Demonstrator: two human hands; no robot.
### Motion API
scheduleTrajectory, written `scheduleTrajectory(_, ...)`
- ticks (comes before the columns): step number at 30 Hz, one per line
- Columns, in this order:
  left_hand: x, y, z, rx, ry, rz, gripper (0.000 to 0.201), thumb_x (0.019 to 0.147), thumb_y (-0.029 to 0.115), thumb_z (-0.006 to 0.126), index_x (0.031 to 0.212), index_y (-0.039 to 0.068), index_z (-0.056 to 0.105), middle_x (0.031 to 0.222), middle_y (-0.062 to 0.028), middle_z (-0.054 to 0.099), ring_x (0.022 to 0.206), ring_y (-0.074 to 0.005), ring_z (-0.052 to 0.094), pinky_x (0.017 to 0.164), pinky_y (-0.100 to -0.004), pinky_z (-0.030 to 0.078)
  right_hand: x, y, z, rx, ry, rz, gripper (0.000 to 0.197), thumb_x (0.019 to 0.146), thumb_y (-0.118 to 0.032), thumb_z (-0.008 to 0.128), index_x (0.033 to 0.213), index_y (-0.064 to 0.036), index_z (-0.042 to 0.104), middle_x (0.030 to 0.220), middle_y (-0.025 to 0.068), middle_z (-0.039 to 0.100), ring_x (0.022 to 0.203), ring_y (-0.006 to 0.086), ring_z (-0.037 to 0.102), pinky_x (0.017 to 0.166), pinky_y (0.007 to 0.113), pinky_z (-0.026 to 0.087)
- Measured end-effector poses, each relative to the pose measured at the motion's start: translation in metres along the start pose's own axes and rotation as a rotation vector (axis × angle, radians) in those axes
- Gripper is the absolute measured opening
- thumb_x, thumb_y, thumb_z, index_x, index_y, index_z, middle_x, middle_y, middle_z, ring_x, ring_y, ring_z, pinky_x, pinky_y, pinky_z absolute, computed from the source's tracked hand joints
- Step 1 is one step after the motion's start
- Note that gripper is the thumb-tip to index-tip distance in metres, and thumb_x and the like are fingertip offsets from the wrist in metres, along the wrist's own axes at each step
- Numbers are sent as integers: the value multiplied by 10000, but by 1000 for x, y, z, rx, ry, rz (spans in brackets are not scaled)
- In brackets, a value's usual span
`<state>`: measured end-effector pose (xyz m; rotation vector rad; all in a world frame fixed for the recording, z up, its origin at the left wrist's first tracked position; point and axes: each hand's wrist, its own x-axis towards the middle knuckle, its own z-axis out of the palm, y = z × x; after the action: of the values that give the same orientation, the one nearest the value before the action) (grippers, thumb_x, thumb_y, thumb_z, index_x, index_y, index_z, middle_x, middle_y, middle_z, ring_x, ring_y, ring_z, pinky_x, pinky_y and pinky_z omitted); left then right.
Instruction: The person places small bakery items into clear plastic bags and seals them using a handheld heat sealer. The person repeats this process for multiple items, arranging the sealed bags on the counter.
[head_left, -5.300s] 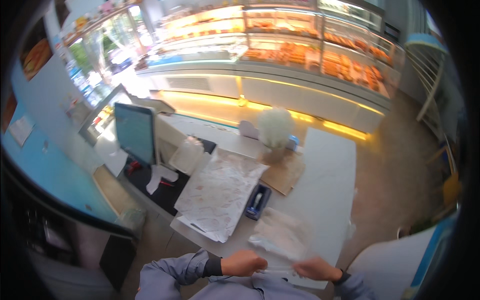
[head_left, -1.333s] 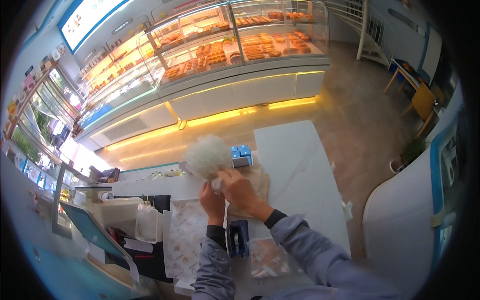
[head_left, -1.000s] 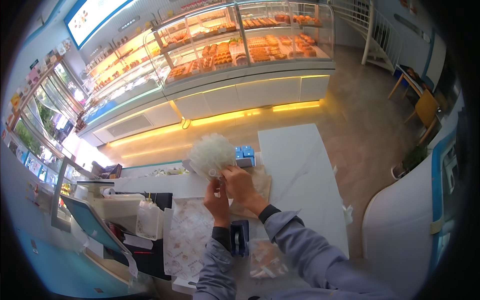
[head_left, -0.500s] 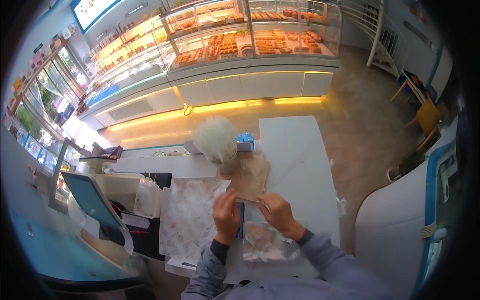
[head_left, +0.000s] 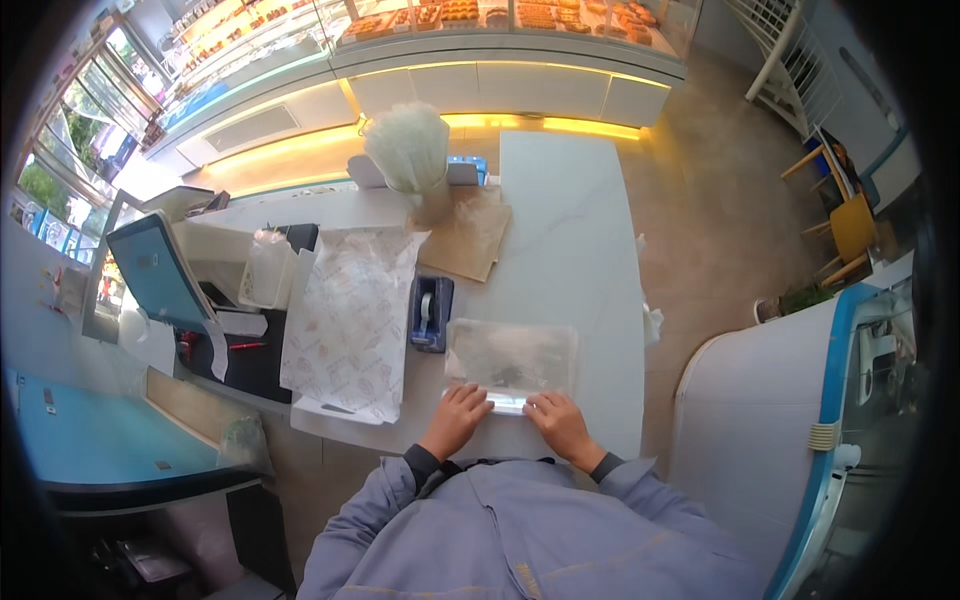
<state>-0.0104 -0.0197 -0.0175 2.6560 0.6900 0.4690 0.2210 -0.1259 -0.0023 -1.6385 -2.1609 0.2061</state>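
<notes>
A flat, rectangular clear plastic packet lies on the white marbled counter right in front of me. My left hand has its fingers together on the near left edge of the packet. On the near right edge, the fingers of my right hand are closed the same way. A bright strip of glare shows along the edge between the two hands. What is inside the packet, if anything, I cannot make out. Just beyond its left corner stands a dark blue tape dispenser with a roll of tape.
Printed wrapping paper covers a tray at the left. Brown paper bags lie farther back, beside a holder of white, translucent sleeves. A register screen stands far left. Across the floor is a lit bread display case.
Both hands have come back from the brown paper bags to the near edge of the plastic packet. The view has tilted down, so the counter shows more fully.
</notes>
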Motion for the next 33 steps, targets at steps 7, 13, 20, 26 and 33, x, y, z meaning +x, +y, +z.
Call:
scheduleTrajectory(7,12,26,-32,-21,207,-19,188,811,58,649,992,69,701,1007,-76,711,986,-252,667,891,-398,509,17,-11,-40,73,143,-48,141,800,-75,675,940,-64,690,958,63,694,912,253,653,786,387,512)
scheduleTrajectory(13,26,48,-90,-81,208,21,207,826,78,709,1032,64,698,988,-80,706,948,-260,669,820,-373,533,32,-30,-98,210,138,-16,130,807,-67,734,930,-56,697,910,77,689,835,270,657,706,384,520)
scheduleTrajectory(20,80,43,-141,-45,314,20,239,787,44,756,1022,46,714,927,-117,720,870,-300,688,756,-369,558,79,4,-152,201,314,-47,239,768,-116,784,981,-55,694,965,68,686,851,268,653,738,385,512)
scheduleTrajectory(26,83,41,-133,36,402,150,233,802,69,748,1028,43,700,961,-81,721,931,-263,689,784,-365,552,75,4,-165,-66,357,-159,345,738,-105,790,1063,-60,684,1003,66,674,933,253,650,786,376,510)
scheduleTrajectory(33,64,19,-115,33,198,166,225,858,149,726,1069,72,707,992,-67,721,961,-251,681,814,-369,545,49,41,-121,40,180,-143,188,807,-128,737,983,-76,695,860,44,684,819,246,655,729,365,511)
